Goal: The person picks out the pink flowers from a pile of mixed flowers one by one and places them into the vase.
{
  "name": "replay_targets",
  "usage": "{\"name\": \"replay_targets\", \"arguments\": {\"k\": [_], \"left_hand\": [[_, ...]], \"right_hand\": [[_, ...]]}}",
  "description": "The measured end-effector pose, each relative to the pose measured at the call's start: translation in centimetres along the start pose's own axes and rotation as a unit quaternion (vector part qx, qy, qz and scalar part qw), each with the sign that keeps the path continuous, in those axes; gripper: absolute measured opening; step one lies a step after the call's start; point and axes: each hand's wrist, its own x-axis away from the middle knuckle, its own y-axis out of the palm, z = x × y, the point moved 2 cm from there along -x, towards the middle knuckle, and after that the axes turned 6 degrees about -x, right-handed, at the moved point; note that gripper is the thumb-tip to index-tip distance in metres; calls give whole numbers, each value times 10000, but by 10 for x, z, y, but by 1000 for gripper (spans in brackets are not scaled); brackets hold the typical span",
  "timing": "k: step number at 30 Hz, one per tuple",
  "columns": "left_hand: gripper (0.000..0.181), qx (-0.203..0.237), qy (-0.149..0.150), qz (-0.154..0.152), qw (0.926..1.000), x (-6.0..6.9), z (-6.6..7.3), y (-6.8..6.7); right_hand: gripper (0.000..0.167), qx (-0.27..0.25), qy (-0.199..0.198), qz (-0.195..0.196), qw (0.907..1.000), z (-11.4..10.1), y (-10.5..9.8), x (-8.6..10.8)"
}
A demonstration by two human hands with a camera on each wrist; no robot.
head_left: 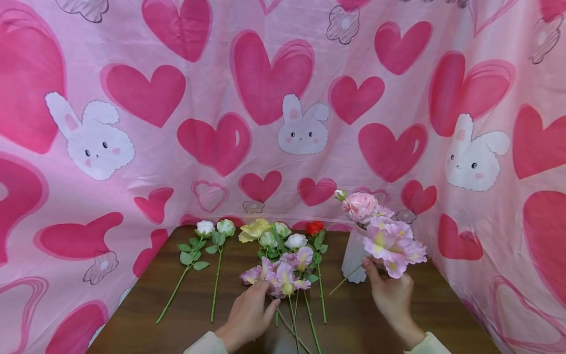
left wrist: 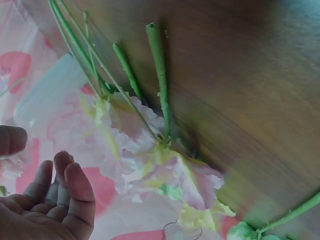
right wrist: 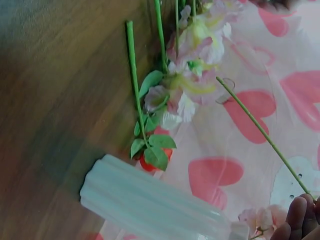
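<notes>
My right hand (head_left: pixel 392 295) pinches the thin stem (right wrist: pixel 265 135) of a pink-and-yellow ruffled artificial flower (head_left: pixel 391 246). Its stem slants down to the left, in front of a white fluted vase (head_left: pixel 352 258). A pale pink peony (head_left: pixel 360 205) with a bud stands in the vase, partly hidden by the held bloom. My left hand (head_left: pixel 249 312) is beside a cluster of similar pink ruffled flowers (head_left: pixel 285 280). In the left wrist view that hand (left wrist: pixel 55 205) has thumb and fingers apart, nothing between them; the cluster (left wrist: pixel 150 160) lies beyond the fingertips.
On the brown table (head_left: pixel 177 329) two white roses (head_left: pixel 205 227) with long stems lie to the left. Behind the cluster are a yellow flower (head_left: pixel 254 230), several whitish roses (head_left: pixel 295 241) and a red rose (head_left: pixel 315 227). A pink heart-patterned cloth (head_left: pixel 265 162) hangs behind and around the table.
</notes>
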Motion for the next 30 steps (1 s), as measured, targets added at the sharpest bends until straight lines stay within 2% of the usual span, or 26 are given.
{"name": "replay_targets", "arguments": {"k": [3,7,15,19,26,30], "left_hand": [[19,-35,-59,28,10000,1,-3,-2],[18,-65,-47,146,9999,4,-7,-3],[19,-167,31,300,9994,7,-12,-3],[17,-190,6,295,9994,8,-13,-3],[17,-297,-40,343,9990,9,-16,-4],[18,-340,-50,364,9987,11,-18,-5]], "right_hand": [[19,-125,62,86,9999,-7,-2,-6],[19,-32,35,166,9999,-9,-3,-11],[19,398,-77,417,9983,21,-13,-23],[19,619,-163,576,9963,27,-20,-32],[24,65,3,767,9970,17,-27,-55],[25,416,-66,959,9945,8,-29,-65]]}}
